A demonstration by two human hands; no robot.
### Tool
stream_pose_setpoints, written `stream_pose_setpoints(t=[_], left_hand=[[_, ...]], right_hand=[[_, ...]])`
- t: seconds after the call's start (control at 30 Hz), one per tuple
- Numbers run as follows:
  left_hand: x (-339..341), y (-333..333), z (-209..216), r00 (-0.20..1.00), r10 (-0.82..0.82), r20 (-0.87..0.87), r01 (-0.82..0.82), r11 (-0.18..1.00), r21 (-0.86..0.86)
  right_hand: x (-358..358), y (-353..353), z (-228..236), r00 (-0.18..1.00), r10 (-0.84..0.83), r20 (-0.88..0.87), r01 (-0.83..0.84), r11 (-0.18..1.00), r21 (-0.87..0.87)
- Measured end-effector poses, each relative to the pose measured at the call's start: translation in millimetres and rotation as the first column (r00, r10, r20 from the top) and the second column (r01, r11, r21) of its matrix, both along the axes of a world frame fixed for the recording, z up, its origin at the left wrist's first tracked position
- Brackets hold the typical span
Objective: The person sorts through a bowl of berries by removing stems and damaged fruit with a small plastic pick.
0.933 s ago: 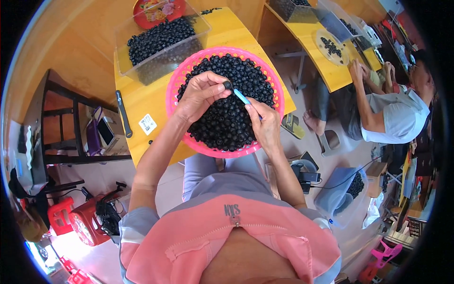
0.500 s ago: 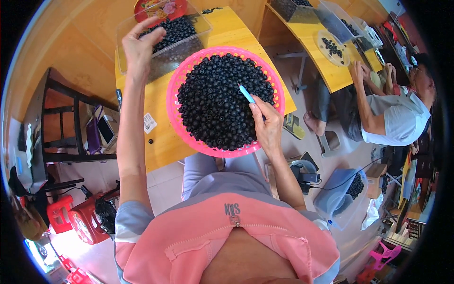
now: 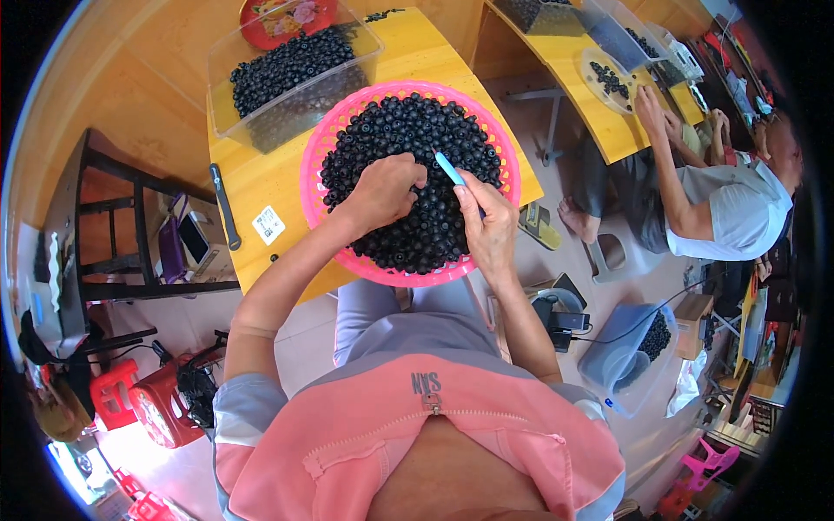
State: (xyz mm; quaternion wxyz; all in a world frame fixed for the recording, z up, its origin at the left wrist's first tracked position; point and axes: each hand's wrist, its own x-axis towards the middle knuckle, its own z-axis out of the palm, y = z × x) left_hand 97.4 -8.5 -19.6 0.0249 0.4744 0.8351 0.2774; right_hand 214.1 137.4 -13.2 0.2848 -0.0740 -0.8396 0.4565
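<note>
A pink plastic basket [image 3: 309, 184] heaped with dark round beads [image 3: 408, 130] stands before me at the table's front edge. My left hand [image 3: 387, 187] is over the middle of the heap, its fingers curled down onto the beads; what they pinch, if anything, is hidden. With thumb and fingers closed, my right hand [image 3: 488, 217] grips a light blue pen-shaped tool [image 3: 448, 169] above the right part of the basket. The tool's thin dark tip points up and left, close to my left fingers.
Behind the basket, a clear plastic bin [image 3: 295, 95] of beads stands on the yellow table [image 3: 417, 43]. A black-handled tool [image 3: 224, 204] and a white label [image 3: 268, 226] lie left. Another person [image 3: 721, 208] sits at a second table, right, by a plate [image 3: 599, 80] of beads.
My left hand has come from above the clear bin down and right onto the basket's beads, its fingers curling. My right hand and the blue tool have barely moved.
</note>
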Motion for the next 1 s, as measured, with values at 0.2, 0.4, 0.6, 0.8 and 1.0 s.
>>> stream_pose_setpoints(t=[0.2, 0.4, 0.6, 0.8, 1.0], left_hand=[[-6, -2, 2, 0.974, 0.065, 0.217, -0.111, 0.972, 0.208], [-14, -10, 7, 0.466, -0.237, 0.853, -0.360, 0.829, 0.427], [-13, -14, 16, 0.373, -0.326, 0.869, -0.397, 0.790, 0.467], [-15, -15, 6, 0.396, -0.411, 0.821, -0.367, 0.749, 0.551], [-13, -18, 11, 0.369, -0.403, 0.837, -0.369, 0.764, 0.530]], right_hand=[[1, 0, 2, 1.000, 0.004, 0.018, -0.004, 1.000, -0.021], [1, 0, 4, 1.000, 0.004, 0.007, -0.004, 1.000, -0.012], [1, 0, 1, 1.000, 0.011, -0.020, -0.012, 1.000, -0.009], [1, 0, 1, 0.999, 0.048, -0.023, -0.047, 0.998, 0.039], [1, 0, -1, 0.997, 0.067, -0.041, -0.063, 0.995, 0.077]])
